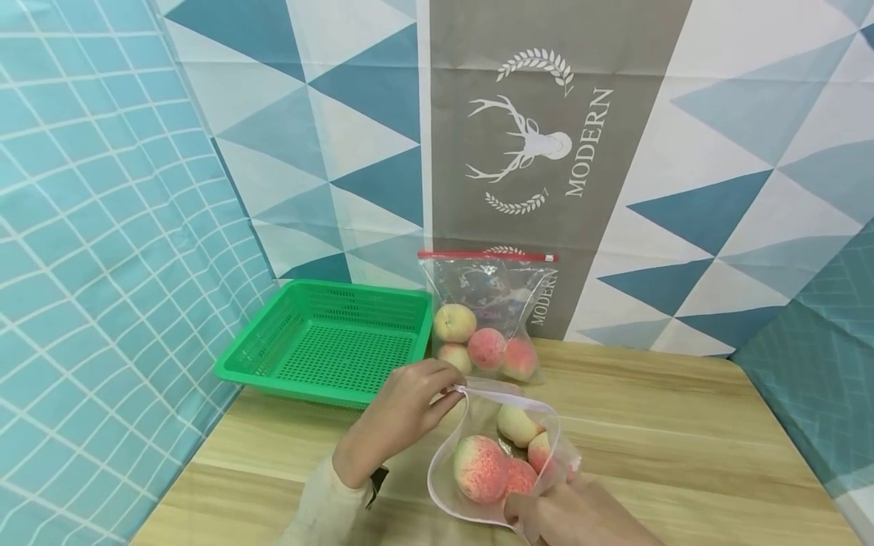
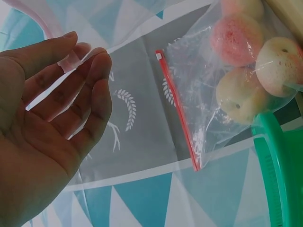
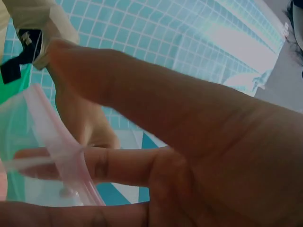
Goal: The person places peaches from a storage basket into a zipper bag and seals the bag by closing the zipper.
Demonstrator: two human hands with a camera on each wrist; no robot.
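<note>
A clear zip bag (image 1: 471,513) with a pale pink rim gapes wide on the table, several pink-and-cream peaches (image 1: 481,469) inside. My left hand (image 1: 416,406) pinches the far left corner of its rim; in the left wrist view a clear bit of plastic (image 2: 71,62) sits between thumb and fingertips. At the near right side of the mouth is my right hand (image 1: 570,516). The right wrist view shows its thumb (image 3: 118,78) stretched out apart from the fingers, with one straight finger (image 3: 120,165) behind the bag's see-through rim (image 3: 71,158).
Behind the open bag stands another clear bag with a red slider zip (image 1: 488,256), holding several peaches (image 1: 486,349). To its left is a green plastic basket (image 1: 392,387) with slotted sides. A patterned cloth (image 1: 369,114) hangs behind the wooden table (image 1: 683,440).
</note>
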